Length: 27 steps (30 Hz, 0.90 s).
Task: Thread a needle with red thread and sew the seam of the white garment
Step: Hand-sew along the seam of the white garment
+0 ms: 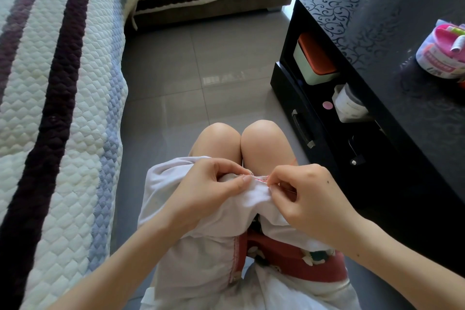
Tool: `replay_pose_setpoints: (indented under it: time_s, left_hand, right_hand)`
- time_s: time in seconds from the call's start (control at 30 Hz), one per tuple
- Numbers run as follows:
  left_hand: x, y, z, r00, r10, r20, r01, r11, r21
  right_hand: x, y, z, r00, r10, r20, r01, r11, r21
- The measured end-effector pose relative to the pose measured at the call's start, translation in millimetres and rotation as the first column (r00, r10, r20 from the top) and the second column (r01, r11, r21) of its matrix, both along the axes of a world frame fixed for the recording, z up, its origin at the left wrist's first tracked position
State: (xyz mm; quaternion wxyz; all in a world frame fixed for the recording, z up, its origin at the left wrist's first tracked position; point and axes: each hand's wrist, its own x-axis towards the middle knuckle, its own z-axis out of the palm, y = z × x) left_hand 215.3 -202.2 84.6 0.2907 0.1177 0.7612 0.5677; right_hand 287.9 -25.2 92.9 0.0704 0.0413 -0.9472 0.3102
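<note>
In the head view, you are holding the white garment [201, 254] bunched over your lap, and both hands are meeting at its raised fold.

Your left hand [214, 184] is pinching the cloth between the thumb and curled forefinger, closed firmly on the fold. I judge it is gripping there to be pulling the seam [255, 179] taut and steady, so the point is landing where you mean it.

Your right hand [307, 194] is nipping thumb against fingertip on what appears to be the needle [265, 183]. This is a thin sliver lying just inward of that pinch and pointing toward the left thumb. It is too fine to say how much of it is sitting in the cloth.

The seam is running between the two grips and touching both. A short run of red thread [263, 178] stitches is showing along it, just beside the right fingertips. A loose strand of the same thread is trailing away past the back of the right hand, toward your knee. Most of the garment is hanging below and behind both grips, over your thighs.

Threading is looking finished, and you are working a stitch partway along the seam.

Well beyond the right hand, a small tub of spools [442, 53] is sitting on the black table [377, 33].
</note>
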Motion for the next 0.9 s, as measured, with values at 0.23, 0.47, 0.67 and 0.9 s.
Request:
replay_pose_setpoints:
  time_s: [0.23, 0.47, 0.67, 0.9]
  left_hand:
    - [2, 2, 2, 0.998, -0.064, -0.005, 0.064, 0.998, 0.023]
    - [1, 2, 1, 1.0, -0.017, -0.021, 0.016, 0.999, -0.048]
    - [0, 2, 2, 0.994, -0.064, 0.094, 0.061, 0.998, 0.032]
    - [-3, -1, -2, 0.954, -0.134, 0.269, 0.076, 0.974, 0.213]
  right_hand:
    - [-3, -4, -2, 1.0, 0.005, 0.018, -0.005, 1.0, 0.005]
    - [1, 4, 6, 0.998, -0.027, 0.062, 0.037, 0.984, -0.176]
    - [1, 9, 6, 0.973, -0.014, 0.231, 0.123, 0.878, -0.462]
    - [1, 8, 7, 0.939, 0.012, 0.344, 0.237, 0.702, -0.672]
